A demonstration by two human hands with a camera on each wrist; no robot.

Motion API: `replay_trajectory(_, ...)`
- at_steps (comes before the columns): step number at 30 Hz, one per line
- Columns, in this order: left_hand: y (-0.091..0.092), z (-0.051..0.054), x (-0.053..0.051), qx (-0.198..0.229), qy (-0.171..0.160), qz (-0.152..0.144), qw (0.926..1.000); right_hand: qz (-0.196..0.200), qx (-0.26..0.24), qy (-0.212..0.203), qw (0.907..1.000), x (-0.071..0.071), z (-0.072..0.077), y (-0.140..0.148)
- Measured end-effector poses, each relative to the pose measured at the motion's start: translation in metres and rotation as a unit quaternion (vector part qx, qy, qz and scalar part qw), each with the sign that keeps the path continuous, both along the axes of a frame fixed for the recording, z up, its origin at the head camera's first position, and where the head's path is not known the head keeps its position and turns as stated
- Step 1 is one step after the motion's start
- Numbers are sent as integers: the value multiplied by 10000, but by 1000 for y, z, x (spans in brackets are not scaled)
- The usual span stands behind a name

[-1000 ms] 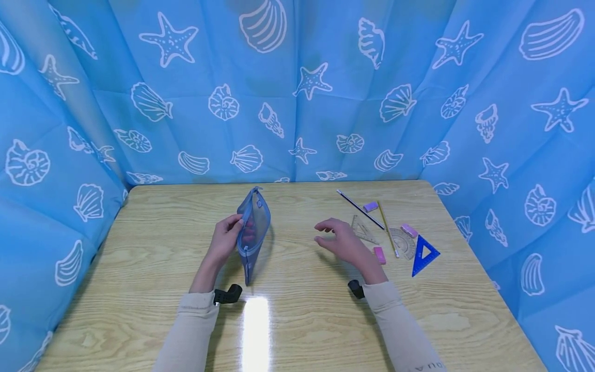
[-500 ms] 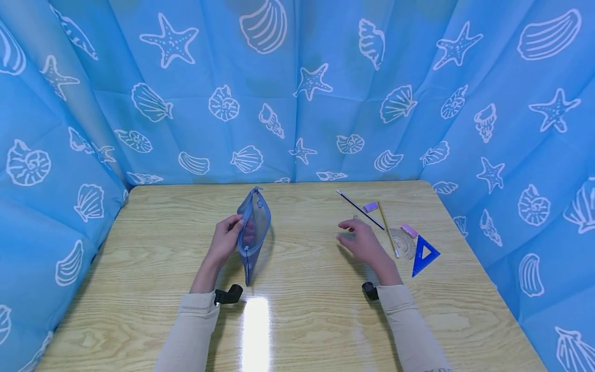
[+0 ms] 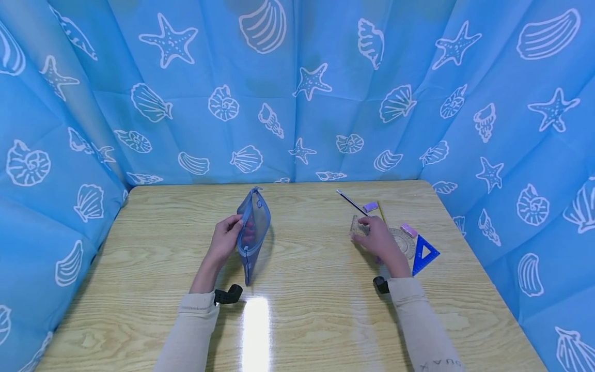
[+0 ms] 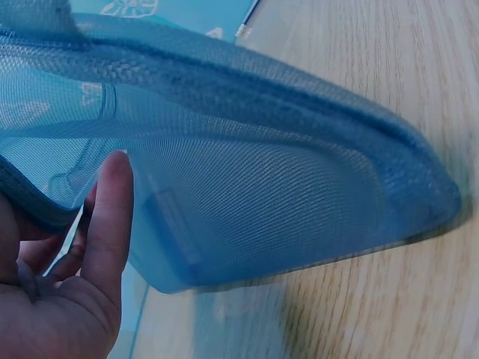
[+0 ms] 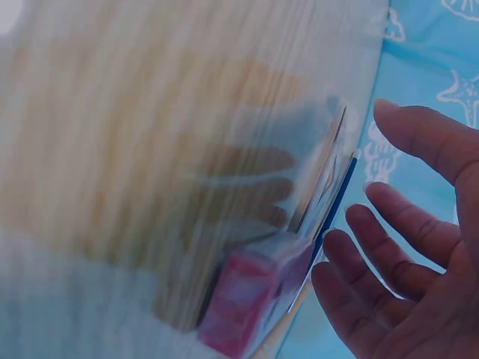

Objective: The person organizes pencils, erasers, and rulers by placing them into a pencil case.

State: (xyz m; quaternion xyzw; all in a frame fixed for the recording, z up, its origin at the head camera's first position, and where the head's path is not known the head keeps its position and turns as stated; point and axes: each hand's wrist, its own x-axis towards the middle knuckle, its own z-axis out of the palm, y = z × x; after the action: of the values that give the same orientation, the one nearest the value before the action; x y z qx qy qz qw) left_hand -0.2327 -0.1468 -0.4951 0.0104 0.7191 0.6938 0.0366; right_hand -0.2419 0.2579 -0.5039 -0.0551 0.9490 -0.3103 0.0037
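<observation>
My left hand [image 3: 224, 242] pinches the rim of a blue mesh zip pouch [image 3: 261, 227], which stands with its mouth agape; something pinkish shows through the mesh. In the left wrist view, the thumb and fingers are at the fabric edge of the pouch [image 4: 299, 202]. My right hand [image 3: 382, 244], fingers spread and slightly bent, hovers at a clear set square [image 3: 355, 227] on the table and partly covers it. Whether the fingertips touch it I cannot tell. In the right wrist view, a pink eraser [image 5: 241, 303] lies near the right hand [image 5: 404, 277], which grips nothing.
Around the right hand lie a dark pencil [image 3: 349, 200], a yellow pencil [image 3: 381, 212], two purple erasers, one at the back [image 3: 370, 206], a clear protractor [image 3: 406, 242] and a blue set square [image 3: 425, 254]. A blue curtain [image 3: 297, 129] borders the wooden table [image 3: 307, 310].
My right hand has moved right, from beside the stationery to over the clear set square, covering the pink eraser and parts of both pencils. The left hand and pouch have stayed put.
</observation>
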Motion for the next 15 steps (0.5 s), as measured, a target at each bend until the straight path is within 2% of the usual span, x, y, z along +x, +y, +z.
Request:
replay_trajectory(6,0,0,0,9,10,-33,10000,-162,194,-227,9994,-9,2,5)
replay_trajectory(15,0,0,-1,14,27,-65,10000,-163,468,-361,9981,-22,4,4)
